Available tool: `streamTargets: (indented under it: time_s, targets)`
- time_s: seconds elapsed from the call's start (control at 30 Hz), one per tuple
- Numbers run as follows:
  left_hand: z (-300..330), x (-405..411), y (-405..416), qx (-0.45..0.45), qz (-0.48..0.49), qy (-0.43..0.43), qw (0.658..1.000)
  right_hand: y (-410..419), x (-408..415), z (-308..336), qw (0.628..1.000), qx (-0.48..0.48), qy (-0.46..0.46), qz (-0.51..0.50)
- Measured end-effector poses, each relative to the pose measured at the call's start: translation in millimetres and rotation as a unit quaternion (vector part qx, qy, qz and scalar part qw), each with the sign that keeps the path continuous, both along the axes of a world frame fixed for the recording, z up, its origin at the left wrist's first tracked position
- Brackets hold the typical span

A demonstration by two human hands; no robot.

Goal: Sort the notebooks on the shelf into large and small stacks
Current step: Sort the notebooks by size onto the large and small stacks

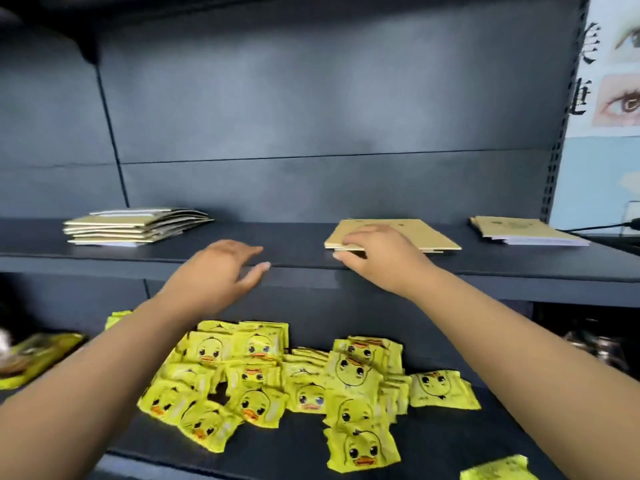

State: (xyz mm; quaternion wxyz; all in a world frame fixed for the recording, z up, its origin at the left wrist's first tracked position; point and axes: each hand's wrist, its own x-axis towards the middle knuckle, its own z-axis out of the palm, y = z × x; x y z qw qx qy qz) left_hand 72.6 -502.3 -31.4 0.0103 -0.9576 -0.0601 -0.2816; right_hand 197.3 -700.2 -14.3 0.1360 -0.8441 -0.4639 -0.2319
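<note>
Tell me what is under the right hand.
The right hand grips the near left corner of the middle notebooks, fingers on top, thumb at the front edge. They lie on the shelf. How many notebooks it holds is hidden.

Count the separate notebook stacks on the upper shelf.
3: left stack by the back panel, middle stack under the right hand, right stack near the upright. None looks hidden.

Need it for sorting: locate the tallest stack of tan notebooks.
Tallest stack of tan notebooks: upper dark shelf, far left, beyond the open left hand.
</note>
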Motion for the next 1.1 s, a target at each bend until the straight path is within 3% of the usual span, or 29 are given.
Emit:
streamTargets:
  time_s: [0.2, 0.5, 0.7, 1.1]
  targets:
    - [-6, -133, 114, -0.029, 0.112, -0.014, 0.993, 129, -85, -15, 1.0, -0.006, -0.019, 0.007]
    - [-7, -218, 220, -0.005, 0.142, -0.03, 0.989, 269, -127, -19, 0.998, -0.037, 0.03, 0.04]
    - [-13, -200, 292, -0.011, 0.158, -0.015, 0.987, 347, -98, -16, 0.999, -0.009, 0.046, 0.02]
    - [3, -68, 466, -0.071, 0.143, 0.019, 0.987, 523, 7, 32, 0.983, 0.099, 0.145, -0.062]
